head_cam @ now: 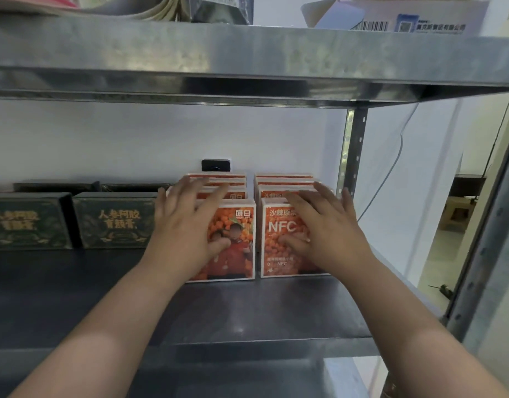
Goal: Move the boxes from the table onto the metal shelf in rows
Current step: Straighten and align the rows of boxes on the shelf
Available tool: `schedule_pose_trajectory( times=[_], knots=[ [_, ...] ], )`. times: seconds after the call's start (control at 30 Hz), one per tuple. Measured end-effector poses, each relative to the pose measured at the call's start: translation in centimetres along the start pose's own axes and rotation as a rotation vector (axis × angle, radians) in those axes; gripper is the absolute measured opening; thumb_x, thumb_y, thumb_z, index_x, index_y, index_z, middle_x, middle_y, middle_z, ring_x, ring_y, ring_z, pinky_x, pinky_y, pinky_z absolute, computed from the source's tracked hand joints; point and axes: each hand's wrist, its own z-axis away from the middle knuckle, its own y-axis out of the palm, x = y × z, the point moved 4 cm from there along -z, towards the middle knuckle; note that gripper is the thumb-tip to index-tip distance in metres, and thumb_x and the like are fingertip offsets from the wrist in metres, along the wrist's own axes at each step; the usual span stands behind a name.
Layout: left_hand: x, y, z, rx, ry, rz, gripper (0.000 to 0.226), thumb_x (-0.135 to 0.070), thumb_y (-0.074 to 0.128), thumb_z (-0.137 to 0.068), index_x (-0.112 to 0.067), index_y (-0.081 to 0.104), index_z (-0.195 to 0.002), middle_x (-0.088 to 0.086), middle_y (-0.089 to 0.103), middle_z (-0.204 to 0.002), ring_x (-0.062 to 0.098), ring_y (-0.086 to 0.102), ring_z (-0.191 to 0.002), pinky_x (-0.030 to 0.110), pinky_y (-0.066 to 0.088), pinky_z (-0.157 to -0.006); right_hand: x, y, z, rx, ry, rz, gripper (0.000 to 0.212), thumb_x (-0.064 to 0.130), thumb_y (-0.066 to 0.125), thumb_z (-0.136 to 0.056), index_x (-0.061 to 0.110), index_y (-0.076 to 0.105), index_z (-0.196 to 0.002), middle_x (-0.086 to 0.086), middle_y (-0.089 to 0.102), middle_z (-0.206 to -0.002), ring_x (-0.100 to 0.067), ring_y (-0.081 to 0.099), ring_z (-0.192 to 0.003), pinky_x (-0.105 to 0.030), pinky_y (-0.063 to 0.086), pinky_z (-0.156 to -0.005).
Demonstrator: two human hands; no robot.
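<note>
A metal shelf (75,297) with a dark, dull deck stands against a pale wall (103,139), a second galvanised deck (247,53) running overhead and carrying a white parcel (405,18) with a barcode label. At far left, four dark green boxes lie with their long axis left to right and their gold-lettered fronts toward the near edge: two in the near row (26,222) (115,222) and two just behind them (55,185) (132,186). To their right, orange boxes stand upright in two rows that run from near to far, printed faces toward the near edge; the left row (236,254) and the right row (279,248) each show at least four boxes, the exact count hidden under the hands. The left grip (184,225) lies apart and flat, fingers spread over the tops of the left row and thumb against the front of the nearest box. The right grip (325,225) is likewise spread, fingers across the tops of the right row, thumb on the face marked NFC. A small black fitting (216,165) sits on the wall behind the rows; a perforated upright post (353,153) and a thin cable (396,156) stand at right.
</note>
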Motion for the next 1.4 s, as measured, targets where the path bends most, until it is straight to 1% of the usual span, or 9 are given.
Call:
schedule_pose_trajectory(
  times=[0.07, 0.17, 0.3, 0.43, 0.5, 0.57, 0.7, 0.93, 1.4],
  knots=[
    [1.0, -0.9, 1.0, -0.122, -0.146, 0.228, 0.102, -0.041, 0.086, -0.069, -0.039, 0.026, -0.151, -0.003, 0.02, -0.155, 0.025, 0.011, -0.147, 0.053, 0.018, -0.119, -0.4, -0.3, 0.9, -0.059, 0.082, -0.047, 0.086, 0.069, 0.063, -0.081, 0.032, 0.034, -0.153, -0.006, 0.04, -0.157, -0.032, 0.024, -0.151, -0.061, 0.012, -0.12],
    [3.0, -0.5, 2.8, -0.164, -0.372, 0.546, 0.115, -0.03, 0.092, -0.064, -0.035, 0.018, -0.152, -0.003, 0.019, -0.151, 0.012, 0.021, -0.138, 0.036, 0.022, -0.114, -1.4, -1.0, 3.1, -0.211, 0.235, -0.24, 0.093, 0.061, 0.074, -0.079, 0.031, 0.029, -0.155, -0.01, 0.028, -0.16, -0.032, 0.025, -0.149, -0.057, 0.025, -0.12],
    [5.7, 2.5, 4.8, -0.02, -0.545, 0.689, 0.111, -0.027, 0.093, -0.063, -0.028, 0.022, -0.149, 0.004, 0.034, -0.145, 0.018, 0.04, -0.132, 0.046, 0.036, -0.112, -2.9, 0.1, 6.1, -0.202, 0.523, -0.589, 0.101, 0.049, 0.082, -0.075, 0.027, 0.026, -0.155, -0.003, 0.027, -0.154, -0.017, 0.027, -0.144, -0.031, 0.027, -0.115],
    [6.5, 3.9, 5.4, 0.1, -0.547, 0.798, 0.089, -0.021, 0.092, -0.066, -0.028, 0.038, -0.136, -0.003, 0.059, -0.126, 0.016, 0.058, -0.114, 0.039, 0.046, -0.098, -3.7, 1.4, 6.9, -0.077, 0.72, -0.758, 0.083, 0.051, 0.082, -0.075, 0.032, 0.04, -0.143, 0.001, 0.052, -0.136, -0.017, 0.052, -0.125, -0.047, 0.045, -0.108],
    [6.5, 4.1, 5.5, 0.143, -0.528, 0.807, 0.073, -0.019, 0.09, -0.069, -0.028, 0.047, -0.128, -0.006, 0.064, -0.117, 0.014, 0.061, -0.105, 0.031, 0.047, -0.086, -3.3, 1.5, 6.8, 0.018, 0.742, -0.82, 0.064, 0.04, 0.083, -0.08, 0.035, 0.044, -0.132, 0.008, 0.06, -0.124, -0.013, 0.058, -0.113, -0.036, 0.049, -0.099],
    [6.4, 4.0, 5.7, 0.162, -0.503, 0.803, 0.059, -0.017, 0.087, -0.074, -0.029, 0.053, -0.12, -0.009, 0.066, -0.11, 0.012, 0.062, -0.1, 0.024, 0.043, -0.077, -2.8, 1.6, 6.8, 0.104, 0.745, -0.827, 0.059, 0.034, 0.082, -0.083, 0.034, 0.045, -0.129, 0.013, 0.061, -0.117, -0.012, 0.06, -0.108, -0.028, 0.048, -0.091],
    [6.3, 3.7, 5.7, 0.171, -0.496, 0.818, 0.052, -0.018, 0.085, -0.076, -0.029, 0.056, -0.117, -0.014, 0.066, -0.104, 0.007, 0.062, -0.095, 0.03, 0.045, -0.081, -3.1, 2.2, 7.0, 0.136, 0.815, -0.773, 0.069, 0.034, 0.082, -0.083, 0.028, 0.042, -0.139, 0.003, 0.061, -0.131, -0.021, 0.061, -0.117, -0.043, 0.048, -0.105],
    [6.2, 3.4, 5.9, 0.168, -0.519, 0.834, 0.045, -0.017, 0.081, -0.08, -0.032, 0.054, -0.113, -0.008, 0.065, -0.107, 0.014, 0.061, -0.098, 0.033, 0.044, -0.084, -3.7, 2.5, 7.1, 0.116, 0.826, -0.759, 0.062, 0.031, 0.081, -0.084, 0.029, 0.045, -0.133, 0.008, 0.062, -0.116, -0.018, 0.062, -0.102, -0.032, 0.045, -0.09],
    [6.0, 3.0, 5.9, 0.133, -0.551, 0.767, 0.04, -0.018, 0.079, -0.082, -0.026, 0.051, -0.109, -0.006, 0.059, -0.104, 0.014, 0.055, -0.094, 0.031, 0.04, -0.081, -3.3, 2.1, 7.0, 0.126, 0.825, -0.718, 0.065, 0.034, 0.078, -0.087, 0.028, 0.042, -0.141, 0.0, 0.063, -0.135, -0.025, 0.061, -0.12, -0.043, 0.047, -0.104]
  ],
)
